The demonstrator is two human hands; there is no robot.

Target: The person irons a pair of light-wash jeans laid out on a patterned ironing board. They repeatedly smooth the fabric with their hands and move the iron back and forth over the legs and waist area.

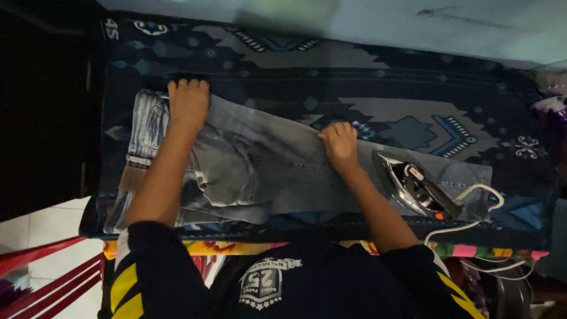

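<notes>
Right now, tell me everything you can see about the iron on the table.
The iron rests tipped up on its side or heel on the leg end of the grey jeans, its shiny metal soleplate facing the person's right hand, which does not touch it. The body looks dark with a small red mark. A white cord loops from its rear and off the table edge. Neither hand holds it.

The left hand (188, 101) and forearm cover part of the jeans (277, 171). The iron's cord (493, 204) trails out of sight into clutter at lower right, and the red frame (53, 266) is cut by the bottom-left edge.
</notes>
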